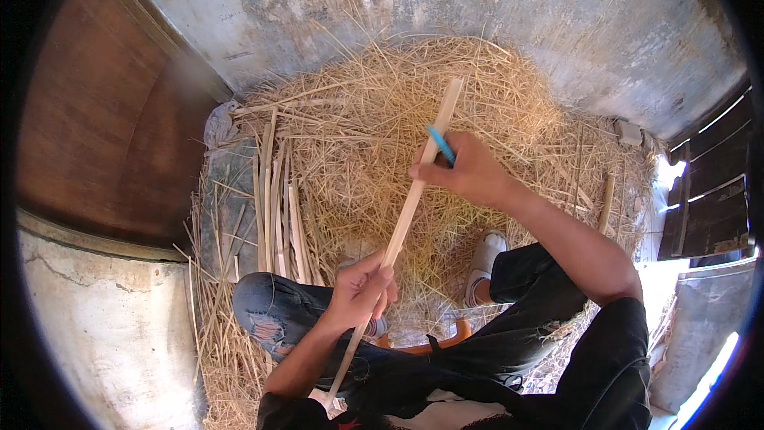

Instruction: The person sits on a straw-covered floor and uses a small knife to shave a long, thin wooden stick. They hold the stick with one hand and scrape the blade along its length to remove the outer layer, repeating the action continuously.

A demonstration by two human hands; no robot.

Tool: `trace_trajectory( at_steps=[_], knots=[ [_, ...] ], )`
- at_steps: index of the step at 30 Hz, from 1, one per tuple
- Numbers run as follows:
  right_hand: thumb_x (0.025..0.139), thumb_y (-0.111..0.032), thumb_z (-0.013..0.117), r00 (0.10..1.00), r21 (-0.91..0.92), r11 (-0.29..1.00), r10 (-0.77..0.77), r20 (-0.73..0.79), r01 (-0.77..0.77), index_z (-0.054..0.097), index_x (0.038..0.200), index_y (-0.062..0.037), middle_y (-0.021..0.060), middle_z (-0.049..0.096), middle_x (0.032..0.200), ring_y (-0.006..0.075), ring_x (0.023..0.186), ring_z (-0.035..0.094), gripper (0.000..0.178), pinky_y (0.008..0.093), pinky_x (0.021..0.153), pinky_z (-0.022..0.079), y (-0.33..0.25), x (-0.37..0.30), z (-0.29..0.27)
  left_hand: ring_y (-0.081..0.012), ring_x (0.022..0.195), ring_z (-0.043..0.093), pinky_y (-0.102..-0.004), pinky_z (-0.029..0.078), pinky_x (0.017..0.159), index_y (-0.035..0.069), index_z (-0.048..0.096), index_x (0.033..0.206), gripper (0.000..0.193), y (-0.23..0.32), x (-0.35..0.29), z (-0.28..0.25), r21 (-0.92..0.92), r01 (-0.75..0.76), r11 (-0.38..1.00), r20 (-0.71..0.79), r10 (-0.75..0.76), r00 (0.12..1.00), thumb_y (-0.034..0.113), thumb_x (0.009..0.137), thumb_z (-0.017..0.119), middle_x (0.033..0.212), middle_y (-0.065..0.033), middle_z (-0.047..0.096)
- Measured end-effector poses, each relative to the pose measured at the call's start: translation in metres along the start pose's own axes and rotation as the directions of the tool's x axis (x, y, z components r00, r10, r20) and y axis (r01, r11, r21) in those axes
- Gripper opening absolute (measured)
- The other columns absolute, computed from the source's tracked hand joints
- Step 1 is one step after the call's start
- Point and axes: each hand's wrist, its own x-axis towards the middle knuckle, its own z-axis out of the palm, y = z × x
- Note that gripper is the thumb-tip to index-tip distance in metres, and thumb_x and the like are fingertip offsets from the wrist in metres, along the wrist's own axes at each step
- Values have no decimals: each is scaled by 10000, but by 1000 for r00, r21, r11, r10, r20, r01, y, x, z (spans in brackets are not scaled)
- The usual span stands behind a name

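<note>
A long pale wooden strip, perhaps split bamboo (pixel 407 213), slants up and away from my lap. My left hand (pixel 360 293) is closed around its lower part, and the tail end runs down past my wrist toward my body. Farther up the strip, my right hand (pixel 468 169) is closed on a slim blue tool (pixel 440 145) that crosses the strip. Whether that tool has a blade cannot be seen. The thumb of my right hand presses on the strip just below it.
A thick heap of straw-like shavings (pixel 358 159) covers the floor up to the plastered wall (pixel 414 8). Several split strips (pixel 274 199) lie at the left beside a brown wooden panel (pixel 111 111). My shoe (pixel 486 255) rests among the shavings, near an orange seat edge (pixel 422 342).
</note>
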Motion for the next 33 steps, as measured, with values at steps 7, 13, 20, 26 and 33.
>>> trace_trajectory(
  at_steps=[7,13,20,26,33],
  knots=[
    [991,-500,626,989,-379,920,-52,140,102,681,927,-26,155,639,679,313,617,653,482,449,581,498,-30,-31,31,-30,458,397,-212,321,406,55,479,1522,438,-13,1,-2,-75,-93,993,-187,77,979,89,1087,511,617,39,469],
    [1020,-590,506,977,-503,851,-49,210,151,699,975,-56,185,667,707,434,667,668,570,526,606,518,-22,-43,53,-14,489,369,-214,296,427,44,516,1498,435,-10,1,-1,-36,-125,992,-241,112,964,55,1064,547,621,70,428],
    [1023,-589,512,991,-493,860,125,-44,-131,700,944,-22,225,645,712,394,674,666,603,486,623,514,-13,6,15,-32,496,365,-234,318,413,137,545,1496,443,-17,-9,-9,23,-153,988,-228,154,961,73,1060,579,624,49,440],
    [1048,-545,491,848,-162,921,243,-471,-354,713,919,-9,93,576,608,202,576,580,594,443,626,499,40,45,-67,-13,550,471,-226,342,466,4,654,1351,350,-19,-22,-8,184,-207,961,-77,225,971,14,1002,644,689,52,582],
    [1018,-569,564,876,373,925,240,-419,-75,673,868,-36,-29,440,554,69,447,332,564,281,416,272,36,24,-85,-15,571,464,-217,352,490,34,567,1456,422,-21,-26,-7,-40,-165,986,-136,158,978,29,1035,597,688,44,546]
  ],
)
